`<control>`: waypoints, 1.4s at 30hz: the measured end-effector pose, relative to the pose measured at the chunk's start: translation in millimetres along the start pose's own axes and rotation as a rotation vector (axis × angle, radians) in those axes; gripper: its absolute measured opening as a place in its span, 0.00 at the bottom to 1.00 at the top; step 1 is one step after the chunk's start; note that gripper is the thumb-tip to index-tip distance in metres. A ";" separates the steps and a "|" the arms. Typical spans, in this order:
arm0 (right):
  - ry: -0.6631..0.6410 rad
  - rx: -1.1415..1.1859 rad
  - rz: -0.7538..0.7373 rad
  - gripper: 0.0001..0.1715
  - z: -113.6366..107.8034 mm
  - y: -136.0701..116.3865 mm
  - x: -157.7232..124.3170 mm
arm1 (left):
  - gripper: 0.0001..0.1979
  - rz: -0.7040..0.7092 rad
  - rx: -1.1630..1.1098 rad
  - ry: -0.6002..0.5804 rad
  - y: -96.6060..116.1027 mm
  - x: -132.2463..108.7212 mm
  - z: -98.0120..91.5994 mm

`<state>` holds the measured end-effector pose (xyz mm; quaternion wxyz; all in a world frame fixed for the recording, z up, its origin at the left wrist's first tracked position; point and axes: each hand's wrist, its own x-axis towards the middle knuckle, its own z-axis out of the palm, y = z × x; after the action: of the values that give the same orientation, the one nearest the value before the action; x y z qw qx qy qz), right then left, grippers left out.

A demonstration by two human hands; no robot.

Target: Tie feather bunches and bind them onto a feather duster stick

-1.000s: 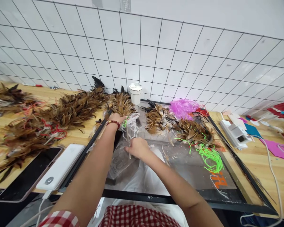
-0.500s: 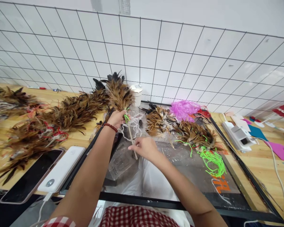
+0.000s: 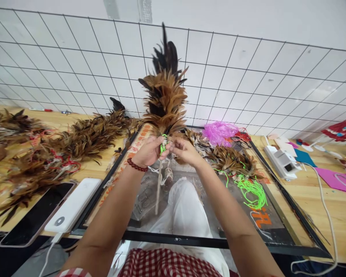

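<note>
A feather duster point(image 3: 165, 98) of brown and black feathers stands upright in front of me, its thin wooden stick point(image 3: 158, 188) pointing down toward me. My left hand point(image 3: 149, 151), with a beaded bracelet on the wrist, is closed around it at the bright green string binding point(image 3: 163, 144) below the feathers. From the other side, my right hand point(image 3: 184, 150) brings its fingertips together at the binding; what they pinch is too small to make out. White plastic strips point(image 3: 167, 173) hang behind the stick.
More feather bundles point(image 3: 89, 134) lie left, near a phone point(image 3: 37, 215) and a white power bank point(image 3: 73, 206). Loose feathers point(image 3: 233, 159), green string point(image 3: 252, 192) and a pink plastic bag point(image 3: 220, 132) lie right. A black-framed clear panel point(image 3: 175, 238) spans the front; a white charger point(image 3: 282, 163) stands farther right.
The duster has come up and to the right in my left hand, and now stands higher. My right hand has left the lower stick and moved up to the green binding.
</note>
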<state>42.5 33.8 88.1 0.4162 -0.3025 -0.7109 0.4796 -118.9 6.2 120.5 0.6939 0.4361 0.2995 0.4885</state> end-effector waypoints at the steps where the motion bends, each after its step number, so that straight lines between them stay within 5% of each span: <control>1: -0.004 0.076 0.059 0.15 -3.1 -3.4 -5.4 | 0.13 -0.019 -0.032 -0.024 -1.7 0.6 1.8; 9: 0.336 0.441 0.288 0.22 -24.8 -20.8 -53.8 | 0.14 -0.207 -0.364 -0.066 -22.2 9.3 18.5; 13: 0.395 0.451 0.313 0.22 -27.2 -20.8 -64.0 | 0.06 -0.182 -0.275 -0.006 -28.9 11.5 24.5; 22: 0.420 0.239 0.211 0.22 -30.1 -27.1 -74.6 | 0.23 -0.194 -0.279 0.026 -35.0 13.2 26.2; 35: 0.466 0.333 0.323 0.24 -44.6 -10.2 -92.6 | 0.12 -0.233 -0.560 -0.116 -40.6 16.4 31.8; 42: 0.495 0.339 0.279 0.22 -50.9 -8.4 -95.7 | 0.12 -0.241 -0.479 -0.044 -47.7 26.3 32.3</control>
<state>132.1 -26.7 76.9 0.5511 -0.4305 -0.4499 0.5555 -62.8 14.0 92.1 0.8369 0.2308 0.2101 0.4497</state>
